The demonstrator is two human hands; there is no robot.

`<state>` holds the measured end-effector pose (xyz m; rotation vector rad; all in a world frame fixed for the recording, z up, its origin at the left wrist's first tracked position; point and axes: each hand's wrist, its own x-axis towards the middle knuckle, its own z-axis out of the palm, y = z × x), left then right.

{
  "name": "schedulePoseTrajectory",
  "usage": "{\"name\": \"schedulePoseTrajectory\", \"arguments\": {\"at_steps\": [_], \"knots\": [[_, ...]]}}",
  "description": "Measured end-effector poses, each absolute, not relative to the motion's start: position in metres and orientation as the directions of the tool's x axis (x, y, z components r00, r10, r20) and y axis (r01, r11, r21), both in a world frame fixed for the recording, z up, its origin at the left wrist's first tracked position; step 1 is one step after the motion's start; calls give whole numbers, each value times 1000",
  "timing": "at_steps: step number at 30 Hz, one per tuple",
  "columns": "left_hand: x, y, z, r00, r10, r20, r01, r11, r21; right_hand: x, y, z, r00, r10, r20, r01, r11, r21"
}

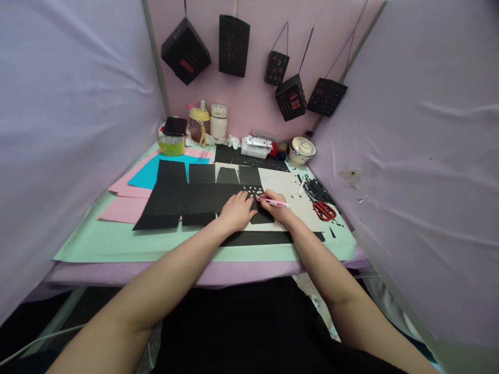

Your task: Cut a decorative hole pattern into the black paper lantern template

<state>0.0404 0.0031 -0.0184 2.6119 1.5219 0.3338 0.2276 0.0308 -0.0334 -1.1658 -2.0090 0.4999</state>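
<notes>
A sheet of black card (206,199), cut with flaps along both long edges, lies across the table. Several small cut-outs show white in its right part. My left hand (236,212) rests on the card just left of these holes, fingers stretched out and holding nothing. Pinched in my right hand (276,204) is a slim pink and white craft knife (277,203), shaped like a pen. Its tip meets the card beside the cut-outs, close to my left fingers; the blade itself is too small to make out. A white board (300,208) lies under the card's right part.
Red-handled scissors (324,211) and black paper scraps (317,189) lie at the right. Blue paper (148,174) and pink paper (125,209) are at the left. Bottles (219,124), tape (171,146) and a lidded bowl (302,150) stand behind. Black boxes (234,47) hang above.
</notes>
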Motion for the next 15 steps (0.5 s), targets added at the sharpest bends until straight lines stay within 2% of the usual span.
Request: {"name": "schedulePoseTrajectory", "arguments": {"at_steps": [15], "knots": [[40, 3, -16, 470, 875, 116, 853, -484, 194, 231, 27, -33, -288, 872, 397, 593, 488, -641]]}}
